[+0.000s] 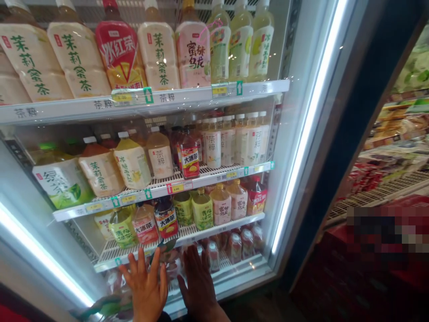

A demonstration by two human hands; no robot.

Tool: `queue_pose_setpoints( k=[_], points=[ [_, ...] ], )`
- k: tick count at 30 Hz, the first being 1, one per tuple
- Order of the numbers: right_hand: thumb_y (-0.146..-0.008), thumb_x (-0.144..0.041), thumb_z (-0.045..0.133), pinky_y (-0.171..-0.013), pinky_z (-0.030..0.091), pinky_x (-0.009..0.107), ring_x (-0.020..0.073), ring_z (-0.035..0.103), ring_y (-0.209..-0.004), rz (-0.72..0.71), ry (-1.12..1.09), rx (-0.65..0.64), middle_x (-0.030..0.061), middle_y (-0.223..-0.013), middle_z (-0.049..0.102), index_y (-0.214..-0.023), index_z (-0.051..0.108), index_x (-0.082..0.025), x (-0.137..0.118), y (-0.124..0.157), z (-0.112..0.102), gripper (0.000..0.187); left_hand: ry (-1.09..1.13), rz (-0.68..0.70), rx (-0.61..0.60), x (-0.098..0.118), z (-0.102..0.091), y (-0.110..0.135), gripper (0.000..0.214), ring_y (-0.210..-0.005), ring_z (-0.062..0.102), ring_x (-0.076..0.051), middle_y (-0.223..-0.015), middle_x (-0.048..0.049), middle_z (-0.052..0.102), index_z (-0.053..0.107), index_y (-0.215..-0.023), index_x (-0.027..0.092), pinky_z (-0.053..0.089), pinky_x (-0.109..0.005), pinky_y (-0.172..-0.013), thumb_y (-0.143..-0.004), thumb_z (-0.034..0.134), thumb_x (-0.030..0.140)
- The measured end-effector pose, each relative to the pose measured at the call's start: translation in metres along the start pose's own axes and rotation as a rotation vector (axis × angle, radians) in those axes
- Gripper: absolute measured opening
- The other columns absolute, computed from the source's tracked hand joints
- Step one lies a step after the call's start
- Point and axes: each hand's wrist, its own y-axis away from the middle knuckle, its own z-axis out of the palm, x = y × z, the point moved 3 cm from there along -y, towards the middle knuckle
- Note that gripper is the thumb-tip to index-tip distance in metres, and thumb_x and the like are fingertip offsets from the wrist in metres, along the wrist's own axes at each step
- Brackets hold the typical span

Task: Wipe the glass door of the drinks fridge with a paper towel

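Note:
Both hands are at the bottom of the head view, in front of a lit drinks cooler. My left hand (145, 284) is raised with its fingers spread and holds nothing. Beside it, my right hand (199, 281) is darker in shadow, its fingers stretched upward and its thumb out, also with nothing in it. Bright specks and faint reflections suggest a glass door before the shelves; whether the hands touch it I cannot tell. Nearest above them are a dark iced tea bottle (166, 219), a pink-labelled bottle (145, 225) and a green-labelled bottle (122, 228).
Large tea bottles (159, 53) stand on the top shelf (201, 94), smaller ones (251, 141) below. Plastic-wrapped bottles (235, 246) fill the lowest level. A bright light strip (308, 120) runs up the right frame. Open racks with packaged goods (360, 179) lie further right.

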Motion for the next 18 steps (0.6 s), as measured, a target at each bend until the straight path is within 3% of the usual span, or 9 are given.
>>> queue_pose_setpoints(
  k=[5, 7, 12, 18],
  points=[
    [-0.099, -0.026, 0.046, -0.13, 0.015, 0.054, 0.0298, 0.022, -0.158, 0.03, -0.026, -0.047, 0.017, -0.164, 0.037, -0.158, 0.03, -0.003, -0.013, -0.044, -0.004, 0.066, -0.035, -0.045, 0.01, -0.012, -0.004, -0.001, 0.088, -0.159, -0.003, -0.038, -0.173, -0.0093, 0.0, 0.016, -0.161, 0.038, 0.003, -0.076, -0.122, -0.09, 0.066, 0.02],
    [-0.098, -0.025, 0.046, -0.13, 0.016, 0.053, 0.0287, 0.021, -0.158, 0.017, -0.025, -0.028, 0.0162, -0.163, 0.038, -0.158, 0.029, -0.004, -0.017, -0.045, -0.003, 0.066, -0.046, -0.056, 0.023, -0.017, -0.006, 0.0, 0.088, -0.159, -0.002, -0.039, -0.173, -0.0095, 0.001, 0.016, -0.161, 0.039, 0.005, -0.077, -0.122, -0.091, 0.066, 0.02],
    [-0.095, -0.018, 0.048, -0.129, 0.02, 0.05, 0.0286, 0.02, -0.158, 0.012, -0.011, -0.045, 0.0188, -0.163, 0.037, -0.159, 0.025, -0.002, -0.038, -0.011, 0.007, 0.069, -0.081, -0.08, 0.082, -0.039, -0.016, 0.004, 0.089, -0.159, 0.002, -0.041, -0.173, -0.0129, 0.003, 0.017, -0.161, 0.036, 0.01, -0.081, -0.118, -0.089, 0.066, 0.018],
    [-0.099, -0.031, 0.05, -0.126, 0.029, 0.055, 0.0318, 0.024, -0.157, -0.007, -0.051, -0.133, 0.0175, -0.162, 0.039, -0.16, 0.026, -0.007, -0.068, -0.053, 0.015, 0.07, -0.064, -0.122, 0.107, -0.063, -0.03, 0.007, 0.091, -0.158, 0.003, -0.045, -0.171, -0.0178, 0.005, 0.016, -0.162, 0.032, 0.014, -0.086, -0.113, -0.087, 0.065, 0.013]
  ],
)
